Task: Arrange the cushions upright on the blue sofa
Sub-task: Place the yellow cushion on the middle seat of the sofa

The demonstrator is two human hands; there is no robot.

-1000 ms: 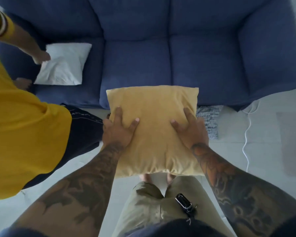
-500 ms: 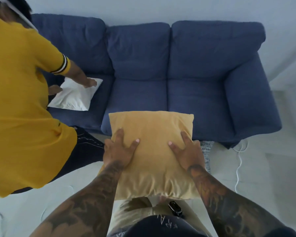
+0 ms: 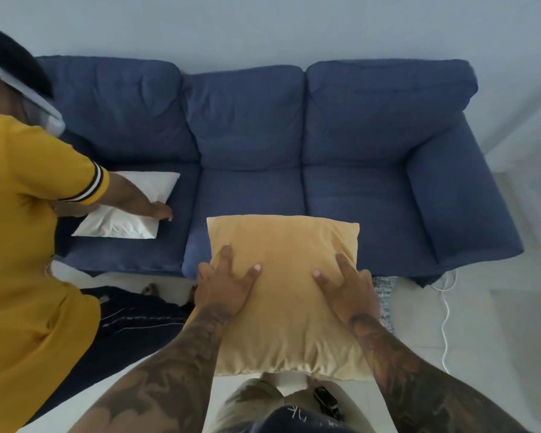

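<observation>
I hold a yellow cushion in front of me, level with the front edge of the blue sofa. My left hand grips its left side and my right hand its right side, fingers spread over the top face. The cushion's far edge overlaps the middle seat. A white cushion lies flat on the left seat, with another person's hand pressed on it.
A person in a yellow shirt bends over the sofa's left end. A patterned grey cloth lies on the floor below the sofa front, and a white cable trails on the pale floor at the right.
My view has tilted up, so the whole sofa back and wall show. The yellow cushion stays in both hands. The other person's hand has slid along the white cushion.
</observation>
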